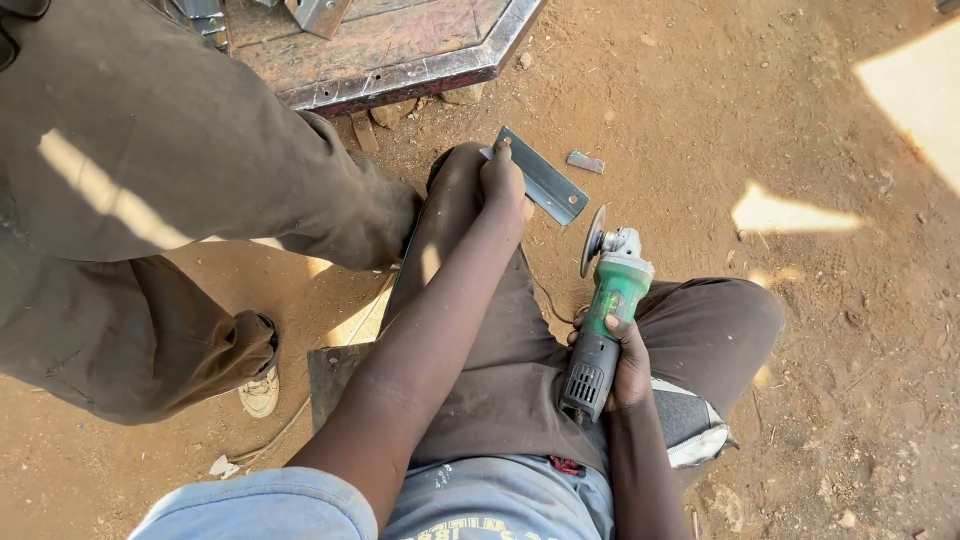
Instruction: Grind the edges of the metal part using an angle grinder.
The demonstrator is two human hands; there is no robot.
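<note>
Nearest the camera, the right hand [622, 362] is wrapped around the dark grey rear body of a green angle grinder [603, 318], fingers closed snugly on the grip just above the lap. The tool lies along the right thigh with its disc [594, 241] pointing away, edge-on toward the ground and clear of any metal. It looks a dense, rigid tool, weighted toward the head, so the hold behind the green housing, well back from the disc, seems the sensible one.

Further out, the left hand [503, 184] reaches past the raised left knee and is clamped on the near end of a flat steel strip [545, 187], pressing it against the knee. The strip runs diagonally away to the right, its far end near the dirt ground [780, 120]. It appears thin, stiff and hard-edged; whether its edges are burred I cannot tell at this size. A small metal offcut [585, 162] lies just beyond it.

To the left stands another person, seen as dusty brown trousers [150, 200] and a worn pale shoe [262, 390]. At the top sits a rusty metal frame [400, 60] with a bright welded edge. No packages or signs show; only part of a yellow print on the blue shirt hem [470, 510].
</note>
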